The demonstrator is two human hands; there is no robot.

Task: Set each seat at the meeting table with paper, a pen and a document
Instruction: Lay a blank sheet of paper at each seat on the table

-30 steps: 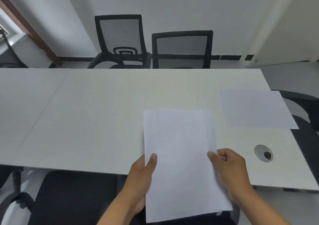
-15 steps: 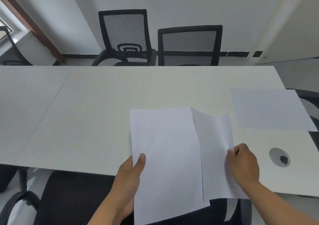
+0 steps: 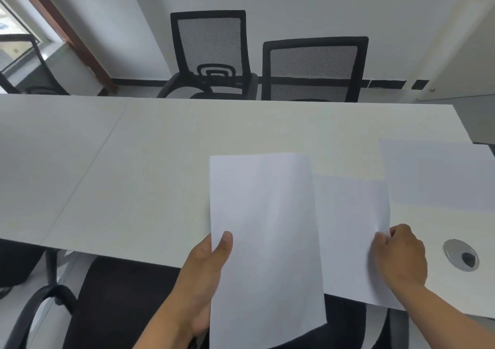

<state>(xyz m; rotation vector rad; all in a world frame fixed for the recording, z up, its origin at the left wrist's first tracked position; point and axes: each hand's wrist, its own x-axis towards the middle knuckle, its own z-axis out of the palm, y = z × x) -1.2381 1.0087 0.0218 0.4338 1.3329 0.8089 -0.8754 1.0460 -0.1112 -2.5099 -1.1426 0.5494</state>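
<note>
A plain white-walled room is seen, with a long pale table (image 3: 160, 166) across the view and two black mesh-backed chairs (image 3: 313, 70) pushed in at its far side. A seam is visible in the tabletop on the left, and a round metal cable grommet (image 3: 460, 255) is set into it near the right edge.

Since a second ago the single held bundle has been split. The stack (image 3: 265, 241) is gripped at its left edge by the left hand (image 3: 206, 271), thumb on top and fingers hidden underneath, and it is held tilted above the near table edge. One sheet (image 3: 351, 236) has been drawn out to the right and is pinched at its right edge by the right hand (image 3: 401, 255), fingers curled onto it. Its far part appears to lie low over the table while its near end overhangs the edge — whether it is already resting flat cannot be told.

This is judged to be the paper step for the near seat. Another sheet (image 3: 439, 174) is already laid flat at the table's right end, so one place seems to be supplied with paper. No pen or document is seen anywhere — those steps are judged not yet begun.

The paper is thin, matte and blank, and a slight bend is shown in the pulled sheet near the pinch. The tabletop looks smooth and laminate-like.
</note>
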